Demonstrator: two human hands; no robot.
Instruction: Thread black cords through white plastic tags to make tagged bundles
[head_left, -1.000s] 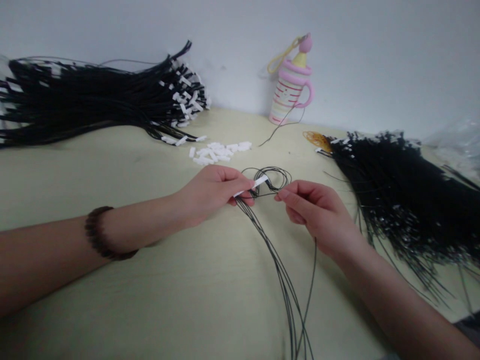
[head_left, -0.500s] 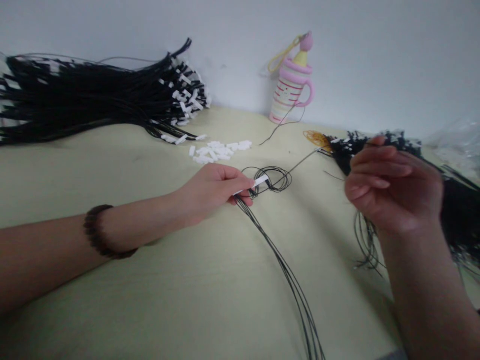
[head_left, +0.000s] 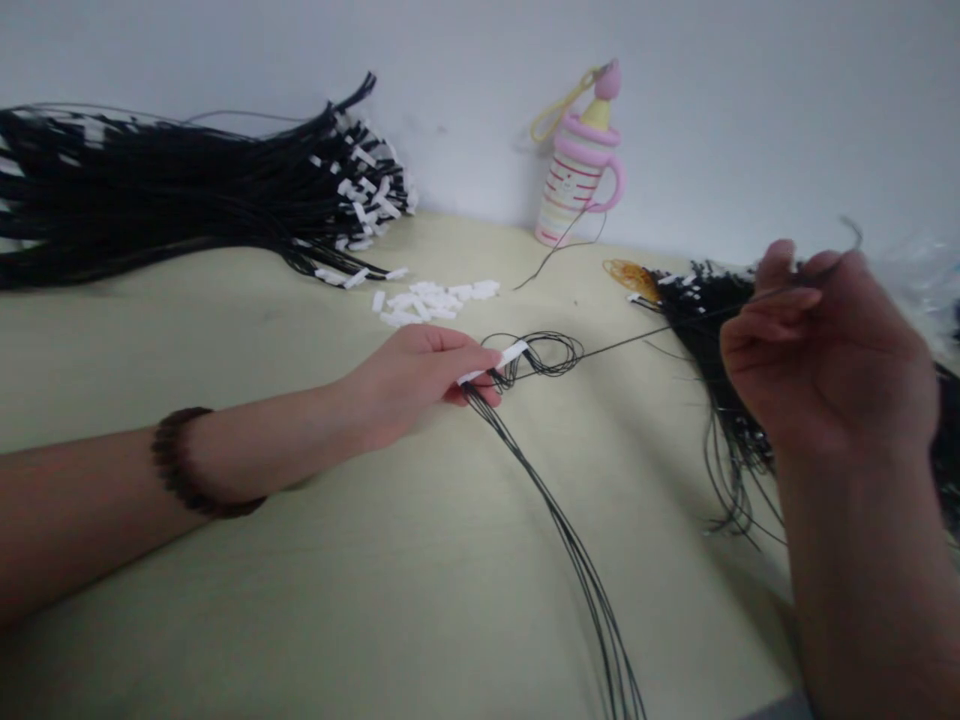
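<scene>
My left hand (head_left: 427, 385) pinches a small white strip (head_left: 514, 352) together with several thin black cords (head_left: 551, 500), which hang down toward the front edge of the view. Beyond those fingertips the cords form round loops (head_left: 556, 352) just above the table. One black strand (head_left: 626, 346) runs taut from the loops to my right hand (head_left: 832, 350). That hand is raised at the right, its fingers closed on the strand, and the loose end sticks out above them. A dark beaded bracelet (head_left: 180, 462) circles my left wrist.
A big bundle of black cords (head_left: 172, 190) with white tags lies at the back left. Loose white pieces (head_left: 435, 300) are piled before it. A pink-and-white cup-shaped object (head_left: 574, 180) stands against the wall. More black cords (head_left: 697, 320) with orange loops (head_left: 628, 272) lie at right.
My right hand has moved right and turned. The strand, earlier slanting up toward the orange loops, now stretches to my right fingers. My left hand has barely shifted.
</scene>
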